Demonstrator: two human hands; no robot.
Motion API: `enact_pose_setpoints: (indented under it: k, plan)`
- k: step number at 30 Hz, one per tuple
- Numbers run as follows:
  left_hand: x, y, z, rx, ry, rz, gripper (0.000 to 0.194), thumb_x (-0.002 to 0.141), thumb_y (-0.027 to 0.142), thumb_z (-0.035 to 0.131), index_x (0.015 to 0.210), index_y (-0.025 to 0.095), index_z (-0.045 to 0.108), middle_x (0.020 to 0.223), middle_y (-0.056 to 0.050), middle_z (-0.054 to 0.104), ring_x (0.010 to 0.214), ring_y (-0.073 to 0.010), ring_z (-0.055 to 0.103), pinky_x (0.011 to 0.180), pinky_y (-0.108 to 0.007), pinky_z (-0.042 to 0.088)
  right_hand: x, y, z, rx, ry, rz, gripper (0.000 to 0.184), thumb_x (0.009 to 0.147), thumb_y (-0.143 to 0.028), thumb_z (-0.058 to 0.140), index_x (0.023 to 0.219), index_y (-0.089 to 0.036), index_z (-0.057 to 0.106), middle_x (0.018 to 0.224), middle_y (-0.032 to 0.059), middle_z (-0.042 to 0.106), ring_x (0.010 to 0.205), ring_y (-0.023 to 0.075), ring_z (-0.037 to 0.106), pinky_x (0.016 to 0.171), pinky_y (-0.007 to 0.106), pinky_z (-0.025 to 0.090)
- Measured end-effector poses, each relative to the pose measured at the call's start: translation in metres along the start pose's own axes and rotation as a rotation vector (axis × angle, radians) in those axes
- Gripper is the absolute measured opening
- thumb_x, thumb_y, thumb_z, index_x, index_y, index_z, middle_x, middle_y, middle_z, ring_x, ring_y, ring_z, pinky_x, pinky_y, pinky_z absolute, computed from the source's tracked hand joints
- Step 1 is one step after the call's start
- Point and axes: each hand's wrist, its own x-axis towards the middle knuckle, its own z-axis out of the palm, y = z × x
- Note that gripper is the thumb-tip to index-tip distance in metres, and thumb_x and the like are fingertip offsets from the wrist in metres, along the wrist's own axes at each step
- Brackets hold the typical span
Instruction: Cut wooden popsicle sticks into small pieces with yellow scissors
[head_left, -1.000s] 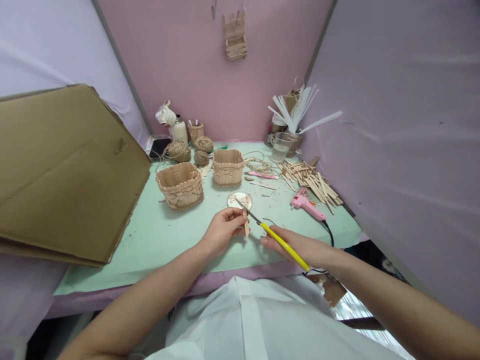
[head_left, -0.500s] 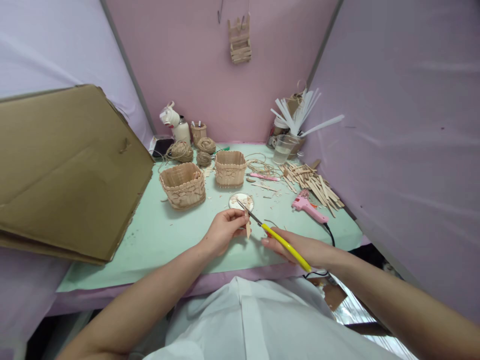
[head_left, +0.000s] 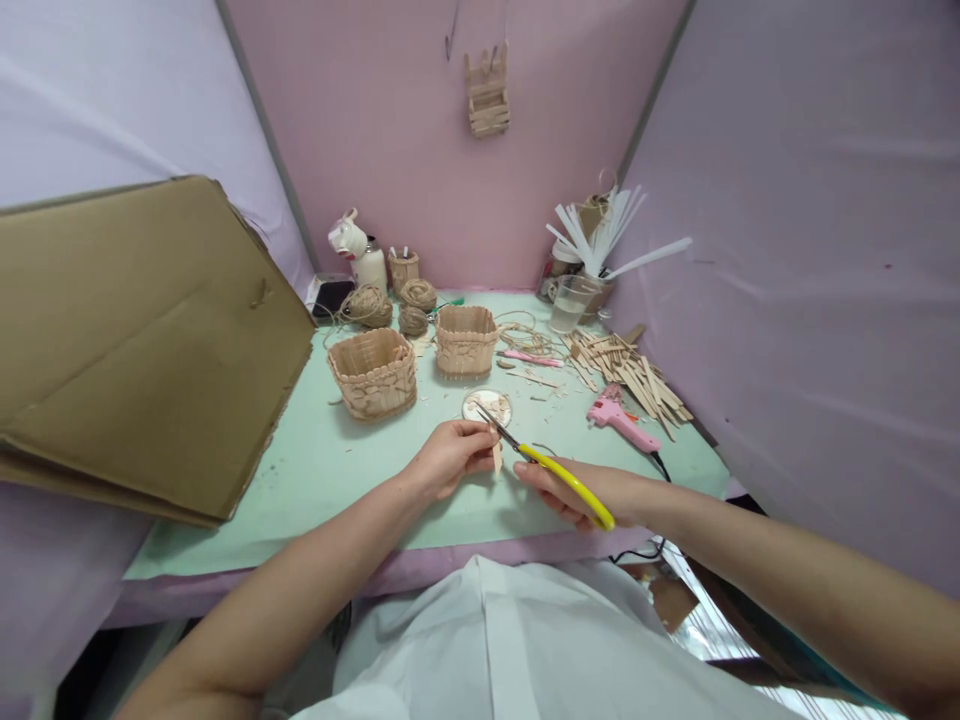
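Between the thumb and fingers of my left hand [head_left: 448, 458] is a short flat wooden stick [head_left: 497, 458], its pointed end hanging down. My right hand [head_left: 570, 490] grips yellow-handled scissors [head_left: 564, 474], whose dark blades reach across the top of the stick. Just beyond the blades lies a small round white dish [head_left: 478, 411] with wood scraps on it. Two small wooden baskets stand past my hands: a left one [head_left: 375, 385] and a right one [head_left: 463, 350]. The fingers of my right hand are partly hidden behind the scissor handle.
A pink glue gun [head_left: 621, 418] and a pile of wooden sticks [head_left: 634, 370] lie on the right. Twine balls [head_left: 367, 307] sit at the back left. A large cardboard sheet [head_left: 142, 350] leans over the left side. A plastic cup [head_left: 568, 312] holds liquid.
The scissor handles have moved closer together, and my right fingers have curled in. My left hand keeps the stick in about the same place. The whole view has shifted slightly.
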Motion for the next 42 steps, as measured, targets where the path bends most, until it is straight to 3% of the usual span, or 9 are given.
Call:
enact_pose_setpoints:
  k: [7, 21, 30, 37, 42]
  plan:
    - [0.006, 0.002, -0.007, -0.032, -0.001, -0.088, 0.013, 0.064, 0.021, 0.070, 0.066, 0.010, 0.063, 0.063, -0.003, 0.060, 0.056, -0.0071, 0.055, 0.061, -0.019, 0.049, 0.013, 0.009, 0.002, 0.027, 0.033, 0.048, 0.057, 0.069, -0.077, 0.034, 0.058, -0.021, 0.035, 0.045, -0.0059, 0.029, 0.034, 0.0067, 0.025, 0.032, 0.020, 0.019]
    - [0.013, 0.002, -0.013, -0.049, -0.041, -0.154, 0.006, 0.069, 0.015, 0.066, 0.068, 0.010, 0.063, 0.063, -0.004, 0.062, 0.055, -0.0069, 0.057, 0.059, -0.017, 0.050, 0.013, -0.002, -0.002, 0.175, -0.039, 0.087, 0.049, 0.070, -0.068, 0.047, 0.061, -0.021, 0.036, 0.047, -0.0075, 0.029, 0.036, 0.0053, 0.022, 0.030, 0.019, 0.019]
    - [0.016, 0.008, -0.013, -0.051, -0.041, -0.224, 0.004, 0.072, 0.010, 0.060, 0.071, 0.008, 0.062, 0.062, -0.004, 0.062, 0.055, -0.0068, 0.058, 0.059, -0.015, 0.050, 0.012, -0.011, -0.004, 0.185, -0.029, 0.136, 0.050, 0.070, -0.068, 0.046, 0.058, -0.021, 0.033, 0.045, -0.0078, 0.027, 0.035, 0.0041, 0.017, 0.028, 0.019, 0.014]
    - [0.016, 0.009, -0.011, -0.056, -0.021, -0.206, 0.005, 0.073, 0.011, 0.060, 0.069, 0.008, 0.061, 0.060, -0.003, 0.060, 0.054, -0.0068, 0.057, 0.057, -0.015, 0.050, 0.014, -0.011, -0.004, 0.229, -0.053, 0.155, 0.048, 0.070, -0.067, 0.047, 0.060, -0.021, 0.034, 0.047, -0.0075, 0.028, 0.034, 0.0046, 0.018, 0.029, 0.020, 0.016]
    - [0.010, 0.008, -0.012, -0.063, -0.007, -0.152, 0.005, 0.070, 0.014, 0.063, 0.071, 0.010, 0.060, 0.061, -0.002, 0.058, 0.053, -0.0065, 0.055, 0.055, -0.016, 0.049, 0.004, -0.009, -0.010, 0.232, 0.005, 0.108, 0.049, 0.072, -0.068, 0.043, 0.061, -0.021, 0.035, 0.050, -0.0078, 0.027, 0.038, 0.0043, 0.017, 0.033, 0.019, 0.013]
